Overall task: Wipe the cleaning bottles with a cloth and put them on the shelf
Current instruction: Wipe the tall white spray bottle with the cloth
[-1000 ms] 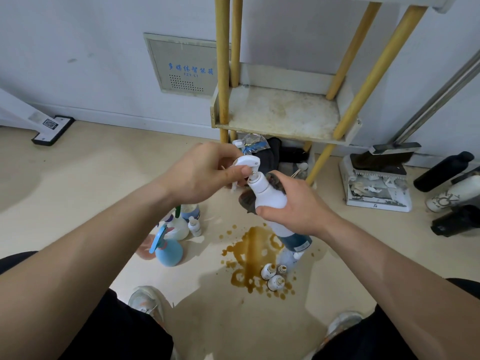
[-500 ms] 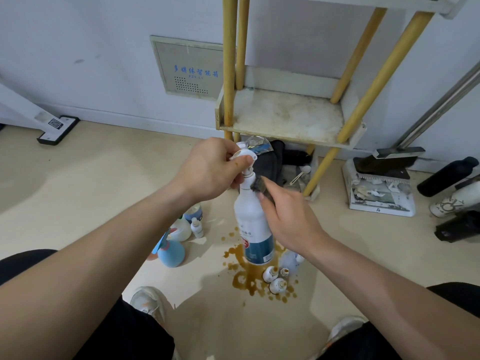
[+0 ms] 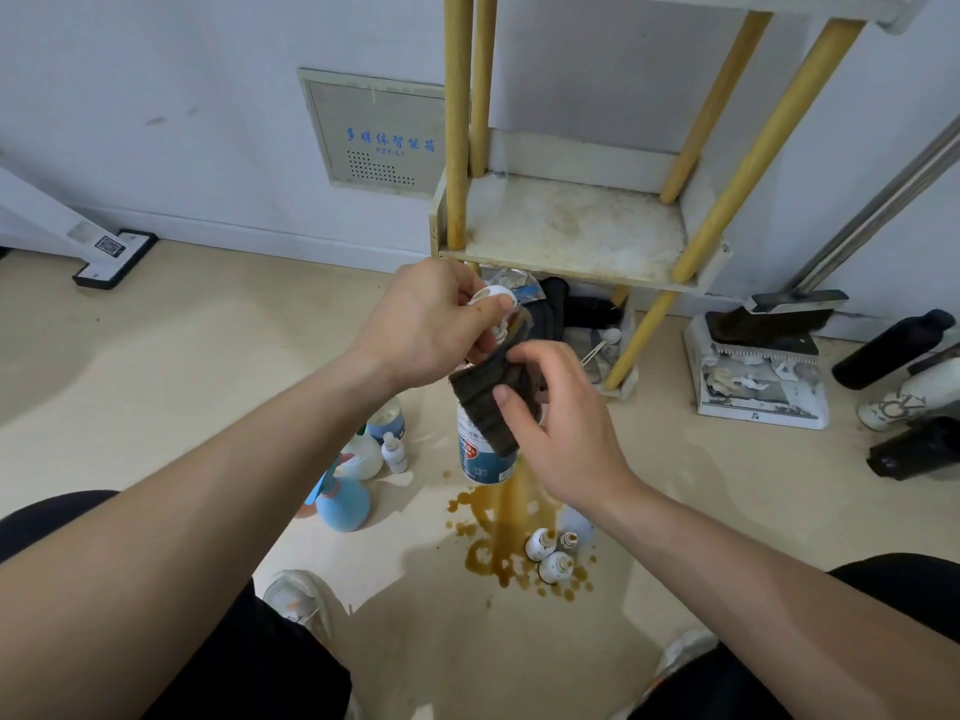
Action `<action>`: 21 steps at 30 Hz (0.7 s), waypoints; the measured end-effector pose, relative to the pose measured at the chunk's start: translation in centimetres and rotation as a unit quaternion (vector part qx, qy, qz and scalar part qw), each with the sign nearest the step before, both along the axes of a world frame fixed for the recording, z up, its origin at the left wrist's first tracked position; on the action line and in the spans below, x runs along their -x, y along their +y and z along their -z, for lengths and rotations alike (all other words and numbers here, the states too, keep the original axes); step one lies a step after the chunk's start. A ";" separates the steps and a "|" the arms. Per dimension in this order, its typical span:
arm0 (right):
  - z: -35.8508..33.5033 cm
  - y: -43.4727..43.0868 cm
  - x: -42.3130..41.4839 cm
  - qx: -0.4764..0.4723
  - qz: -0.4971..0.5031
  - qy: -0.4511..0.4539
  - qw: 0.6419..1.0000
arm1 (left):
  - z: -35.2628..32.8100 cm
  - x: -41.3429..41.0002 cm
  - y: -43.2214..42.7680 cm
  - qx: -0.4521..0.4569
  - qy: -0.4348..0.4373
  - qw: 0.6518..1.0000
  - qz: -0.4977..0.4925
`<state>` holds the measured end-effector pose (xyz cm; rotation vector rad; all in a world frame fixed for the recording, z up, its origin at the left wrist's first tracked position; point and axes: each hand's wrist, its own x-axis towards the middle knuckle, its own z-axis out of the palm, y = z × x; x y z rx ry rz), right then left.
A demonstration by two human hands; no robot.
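Your left grip is still pinching the spray head of the white plastic bottle w/ blue label, mid-air, near side of the stained pale shelf. Your right grip, curled round the dark grey cloth, is sliding neck-to-body: wiping's progressing.

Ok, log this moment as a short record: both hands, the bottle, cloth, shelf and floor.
left hand: grips the spray bottle by its white trigger head
right hand: fingers press the dark cloth against the bottle's body
spray bottle: white with a blue label, roughly upright, not yet on the shelf
shelf: stained lower board, just behind the hands
floor: brown spill with three small bottles in it; blue sprayer and more bottles to the left
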<state>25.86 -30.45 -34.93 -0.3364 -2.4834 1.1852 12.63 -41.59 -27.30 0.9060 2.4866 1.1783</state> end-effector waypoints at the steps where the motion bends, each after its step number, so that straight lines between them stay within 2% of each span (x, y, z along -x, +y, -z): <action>1: 0.0 0.3 0.2 0.003 0.016 0.000 1.000 | -0.1 -0.2 0.1 -0.003 -0.005 1.000 0.007; 5: -0.2 0.6 0.8 0.061 0.062 -0.009 0.996 | -0.5 -1.0 0.5 -0.022 -0.026 0.999 0.027; 7: -0.3 0.5 1.1 0.083 0.051 -0.011 0.995 | -0.7 -1.2 0.5 -0.025 -0.025 0.998 0.054; 15: -1.2 3.4 2.2 0.106 -0.133 -0.089 0.981 | -0.6 1.4 -1.2 0.027 -0.029 0.977 0.212; 18: -0.9 3.4 2.1 0.110 -0.139 -0.108 0.978 | -0.3 1.4 -1.2 0.052 0.001 0.977 0.206; 21: -0.8 3.0 2.0 0.104 -0.102 -0.089 0.985 | -0.2 0.8 -0.9 0.046 0.033 0.986 0.156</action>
